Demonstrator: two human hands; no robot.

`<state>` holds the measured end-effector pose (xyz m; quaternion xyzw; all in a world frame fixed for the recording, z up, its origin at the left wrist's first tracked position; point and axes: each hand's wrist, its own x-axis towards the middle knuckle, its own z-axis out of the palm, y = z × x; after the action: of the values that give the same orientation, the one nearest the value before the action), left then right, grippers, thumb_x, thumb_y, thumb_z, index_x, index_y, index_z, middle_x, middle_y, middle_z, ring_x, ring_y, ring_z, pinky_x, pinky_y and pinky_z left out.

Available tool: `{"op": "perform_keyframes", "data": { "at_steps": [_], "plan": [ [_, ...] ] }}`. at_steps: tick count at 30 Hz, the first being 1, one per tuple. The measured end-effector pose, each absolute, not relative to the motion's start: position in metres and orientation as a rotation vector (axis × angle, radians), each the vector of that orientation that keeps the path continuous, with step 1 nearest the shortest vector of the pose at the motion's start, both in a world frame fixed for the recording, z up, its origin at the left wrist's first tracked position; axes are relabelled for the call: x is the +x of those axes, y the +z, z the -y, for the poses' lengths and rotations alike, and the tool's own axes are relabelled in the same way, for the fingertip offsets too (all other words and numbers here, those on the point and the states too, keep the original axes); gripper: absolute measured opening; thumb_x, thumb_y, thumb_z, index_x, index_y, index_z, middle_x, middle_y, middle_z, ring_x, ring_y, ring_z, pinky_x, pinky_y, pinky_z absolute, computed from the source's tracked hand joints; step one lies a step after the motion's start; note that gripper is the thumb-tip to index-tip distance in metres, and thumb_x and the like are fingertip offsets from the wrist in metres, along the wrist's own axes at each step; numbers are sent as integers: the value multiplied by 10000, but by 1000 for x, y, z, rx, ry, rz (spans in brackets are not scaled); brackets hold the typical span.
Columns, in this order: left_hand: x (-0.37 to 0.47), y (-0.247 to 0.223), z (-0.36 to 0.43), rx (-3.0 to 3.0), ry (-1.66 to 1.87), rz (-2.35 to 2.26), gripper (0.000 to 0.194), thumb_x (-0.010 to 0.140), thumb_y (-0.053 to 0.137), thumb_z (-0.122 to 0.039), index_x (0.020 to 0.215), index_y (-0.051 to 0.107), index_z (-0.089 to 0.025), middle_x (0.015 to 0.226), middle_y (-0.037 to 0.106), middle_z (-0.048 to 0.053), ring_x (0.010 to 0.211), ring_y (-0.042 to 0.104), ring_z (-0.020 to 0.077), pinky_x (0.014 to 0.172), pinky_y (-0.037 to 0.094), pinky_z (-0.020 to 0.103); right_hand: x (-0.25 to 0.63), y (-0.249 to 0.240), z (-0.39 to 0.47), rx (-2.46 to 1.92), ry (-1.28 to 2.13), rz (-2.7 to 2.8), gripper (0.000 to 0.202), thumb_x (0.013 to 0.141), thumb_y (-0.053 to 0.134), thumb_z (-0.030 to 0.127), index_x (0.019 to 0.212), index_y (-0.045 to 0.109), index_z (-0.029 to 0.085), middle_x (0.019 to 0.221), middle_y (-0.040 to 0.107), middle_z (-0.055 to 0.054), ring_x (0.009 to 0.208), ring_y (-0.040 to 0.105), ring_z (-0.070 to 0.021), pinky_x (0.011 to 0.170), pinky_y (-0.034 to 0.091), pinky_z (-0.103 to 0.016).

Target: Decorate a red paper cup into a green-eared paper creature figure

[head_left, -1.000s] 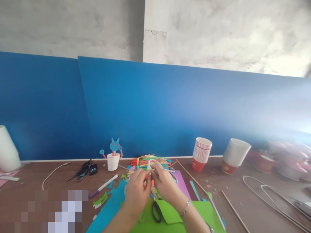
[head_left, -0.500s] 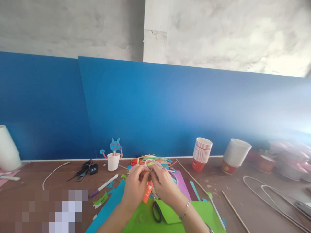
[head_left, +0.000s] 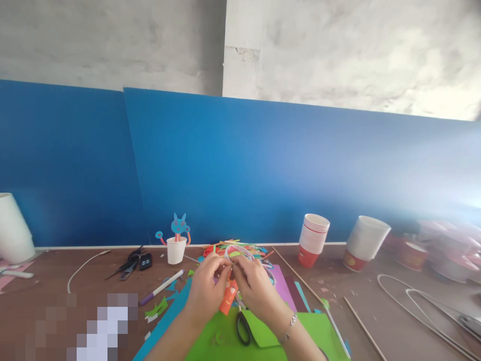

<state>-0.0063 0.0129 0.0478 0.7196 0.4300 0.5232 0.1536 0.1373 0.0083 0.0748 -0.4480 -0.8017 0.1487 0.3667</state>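
White loop at the fingertips

Above the meeting fingertips, a pale loop (head_left: 227,252) curves up from the right hand (head_left: 259,286), whose grip appears to pinch it. The left hand (head_left: 206,288) has its fingers bent in to meet the right's; what that grip holds, if anything, I cannot tell. Just below, an orange piece (head_left: 228,301) shows between the hands, and I can't tell whether it's pinched or hanging loose.

For such close fingertip work, I'd keep both wrists low and steady, pinch near the very edge, and keep the band flat so it doesn't twist. Small, even pressure should spare the orange piece a crease. Mind the scissors (head_left: 238,325) resting on the green paper (head_left: 308,333) beneath; their black handle sits near both wrists.
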Motion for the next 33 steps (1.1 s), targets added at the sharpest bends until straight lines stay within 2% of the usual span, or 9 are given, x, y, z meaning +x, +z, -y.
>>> {"op": "perform_keyframes", "data": {
  "at_steps": [4,11,13,16,20,23,26,30,33],
  "plan": [
    [-5,45,-11,2118,1609,-1208,173,901,453,-197,782,577,-204,766,585,20,715,564,166,646,444,266,134,75,-6,-1128,440,1997,203,863,409,123,850,595,204,766,654,-35,691,543,-182,682,394,-312],
    [-5,45,-6,2036,1748,-1051,179,904,468,-219,784,599,-203,764,571,21,704,544,164,643,433,262,127,70,-6,-975,950,1691,187,870,429,214,842,607,164,610,549,13,531,480,-117,489,371,-223],
    [-2,46,-5,1885,1737,-1029,181,891,505,-265,756,606,-200,753,564,22,701,530,168,647,425,265,126,71,-2,-991,871,1734,187,874,423,207,844,603,167,639,582,0,552,507,-124,512,398,-228],
    [6,49,-2,1422,1657,-920,207,819,631,-365,719,610,-185,710,547,13,681,504,161,640,414,255,125,73,2,-1039,409,1885,194,866,418,159,907,606,183,755,663,-37,663,576,-162,698,460,-306],
    [12,56,1,966,1538,-725,350,749,703,-478,659,540,-182,578,446,-39,550,408,107,550,378,222,136,67,-11,-1213,0,1951,271,871,375,96,998,607,154,725,686,-57,669,622,-194,849,434,-388],
    [7,62,-2,808,1480,-629,322,727,747,-407,657,532,-177,583,453,-48,521,385,84,517,366,202,155,62,-28,-1640,-1,1981,296,864,389,60,1019,633,123,827,713,-118,833,664,-231,818,451,-337],
    [1,63,-7,601,1410,-613,245,717,761,-335,813,633,-149,663,490,-37,528,406,70,490,366,191,169,55,-39,-2021,107,2088,261,747,492,-21,857,683,117,866,716,-158,864,672,-259,748,462,-310],
    [1,56,-12,480,1326,-631,206,757,703,-235,917,651,-116,749,533,2,553,453,72,470,362,190,170,48,-41,-2053,185,2159,212,644,601,-39,725,691,135,897,720,-167,910,670,-266,749,463,-293],
    [4,54,-11,460,1246,-645,172,803,652,-247,920,641,-121,722,533,5,513,438,70,470,368,197,165,55,-37,-2060,184,2130,166,717,577,29,743,687,151,857,724,-151,852,678,-260,718,463,-314]
  ]
}}
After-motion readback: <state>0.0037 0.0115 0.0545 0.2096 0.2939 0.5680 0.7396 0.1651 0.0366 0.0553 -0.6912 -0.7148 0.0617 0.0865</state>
